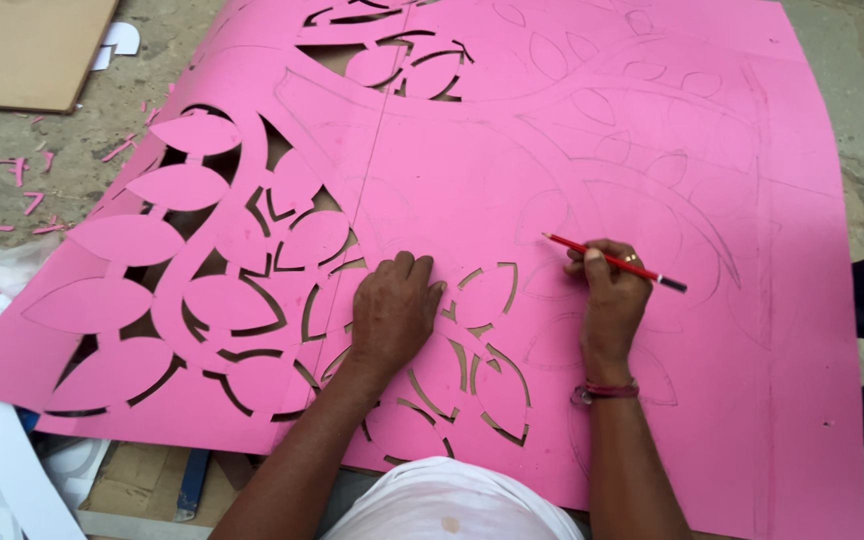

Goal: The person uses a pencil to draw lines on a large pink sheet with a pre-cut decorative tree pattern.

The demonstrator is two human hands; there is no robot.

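From the head view, the pink sheet (512, 190) lies flat on the ground. The left hand (392, 310) presses flat, fingers together, on its cut leaf shapes. The right hand (607, 295), just right of the left, pinches a red pencil (612, 262). The thin cut strips under the left palm could likely tear if the sheet shifts.

Left hand (393, 310) palm down, fingers curled under at the knuckles, wrist straight, forearm bare and running back toward the lower left. Right hand (611, 297) closed in a writing grip, thumb and forefinger pinched, back of the hand up, a ring on one finger. Red band around the right wrist, forearm bare, nearly vertical in view.
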